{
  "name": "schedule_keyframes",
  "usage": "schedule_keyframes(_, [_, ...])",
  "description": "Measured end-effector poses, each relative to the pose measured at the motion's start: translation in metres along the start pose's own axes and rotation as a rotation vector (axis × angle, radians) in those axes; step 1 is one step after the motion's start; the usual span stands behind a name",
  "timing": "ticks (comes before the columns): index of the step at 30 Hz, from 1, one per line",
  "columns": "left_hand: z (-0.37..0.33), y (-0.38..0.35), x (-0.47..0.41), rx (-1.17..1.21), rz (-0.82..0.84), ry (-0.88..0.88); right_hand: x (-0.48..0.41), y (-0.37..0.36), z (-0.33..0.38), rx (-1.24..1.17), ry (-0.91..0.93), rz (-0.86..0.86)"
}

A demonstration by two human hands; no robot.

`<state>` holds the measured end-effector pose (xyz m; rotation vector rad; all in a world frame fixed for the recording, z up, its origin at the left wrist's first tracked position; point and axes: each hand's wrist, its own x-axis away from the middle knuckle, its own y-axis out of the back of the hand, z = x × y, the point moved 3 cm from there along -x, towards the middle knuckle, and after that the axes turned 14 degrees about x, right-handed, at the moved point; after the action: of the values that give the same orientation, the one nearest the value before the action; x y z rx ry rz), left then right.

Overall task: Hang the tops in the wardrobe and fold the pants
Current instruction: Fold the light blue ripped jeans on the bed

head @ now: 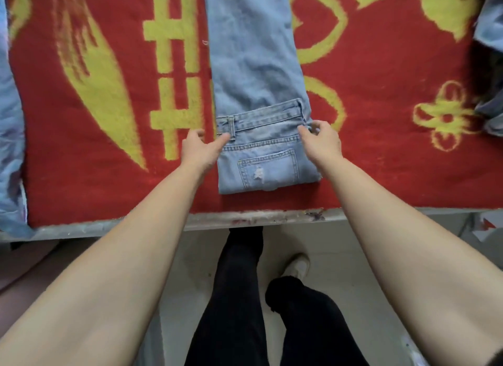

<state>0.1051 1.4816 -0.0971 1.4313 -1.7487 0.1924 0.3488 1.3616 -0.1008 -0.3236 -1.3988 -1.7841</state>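
Observation:
Light blue jeans (255, 66) lie lengthwise on the red and yellow blanket (109, 175), legs running away from me. Their waist end is folded over onto the legs, back pocket (268, 172) facing up near the table's front edge. My left hand (202, 147) pinches the left end of the waistband, thumb on top. My right hand (319, 139) pinches the right end of the waistband with curled fingers.
More denim garments lie at the left edge (11, 136) and at the right edge (490, 33) of the table. The table's grey front edge (245, 218) runs across below the jeans. My legs in black pants (239, 297) stand on the pale floor.

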Motion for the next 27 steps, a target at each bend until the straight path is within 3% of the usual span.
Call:
schedule_keyframes(4, [0.012, -0.014, -0.007, -0.183, 0.073, -0.010, 0.005, -0.011, -0.003, 0.153, 0.051, -0.073])
schedule_keyframes(11, [0.022, -0.019, -0.006, -0.168, 0.034, -0.043, 0.027, -0.009, 0.007, 0.341, 0.197, -0.375])
schedule_keyframes(18, [-0.031, -0.020, 0.012, -0.125, -0.174, -0.482, 0.020, 0.005, 0.036, 0.095, 0.301, -0.448])
schedule_keyframes(20, [-0.035, -0.024, -0.004, -0.161, -0.152, -0.395, 0.001, 0.007, 0.041, 0.158, 0.245, -0.380])
schedule_keyframes(23, [-0.027, -0.028, -0.035, -0.246, -0.034, -0.042, -0.022, 0.003, 0.040, 0.309, 0.116, -0.176])
schedule_keyframes(25, [-0.031, -0.026, -0.037, -0.317, -0.057, 0.019, -0.021, 0.004, 0.041, 0.379, 0.176, -0.216])
schedule_keyframes(27, [-0.041, -0.022, -0.023, -0.513, -0.144, -0.302, -0.007, 0.005, 0.040, 0.533, 0.365, -0.368])
